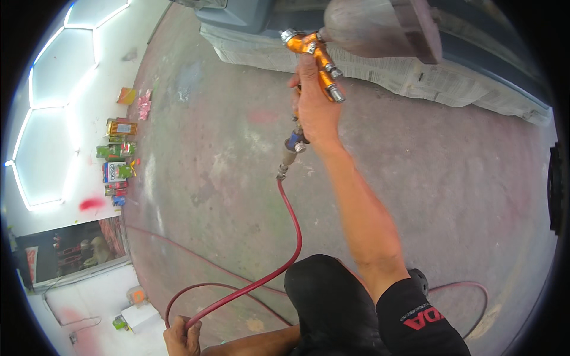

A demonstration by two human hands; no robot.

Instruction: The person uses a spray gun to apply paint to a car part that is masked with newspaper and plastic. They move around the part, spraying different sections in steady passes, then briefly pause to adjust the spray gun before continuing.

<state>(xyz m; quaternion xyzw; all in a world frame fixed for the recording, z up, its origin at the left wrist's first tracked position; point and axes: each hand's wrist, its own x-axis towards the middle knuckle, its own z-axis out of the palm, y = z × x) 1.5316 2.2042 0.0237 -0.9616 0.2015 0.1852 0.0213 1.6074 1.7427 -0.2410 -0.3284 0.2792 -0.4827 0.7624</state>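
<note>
My right hand (316, 107) grips an orange-gold spray gun (312, 44), raised in front of a grey painted vehicle panel (243, 13). A translucent, paint-stained cup (374, 29) is attached to the gun and covers part of the panel. Below the handle hangs a metal fitting with a blue part (294, 142), joined to a red hose (287, 202). At the bottom left my left hand (181, 338) is closed around that hose, which curves across the view between both hands. Newspaper masking (404, 80) lines the lower edge of the panel.
Several cans and tins (114, 151) line the wall at the left, beside hexagonal lights (62, 142). More hose (460, 285) runs over the stained concrete floor (451, 184). My bent knee (320, 285) is below. A small white object (139, 317) lies at the lower left.
</note>
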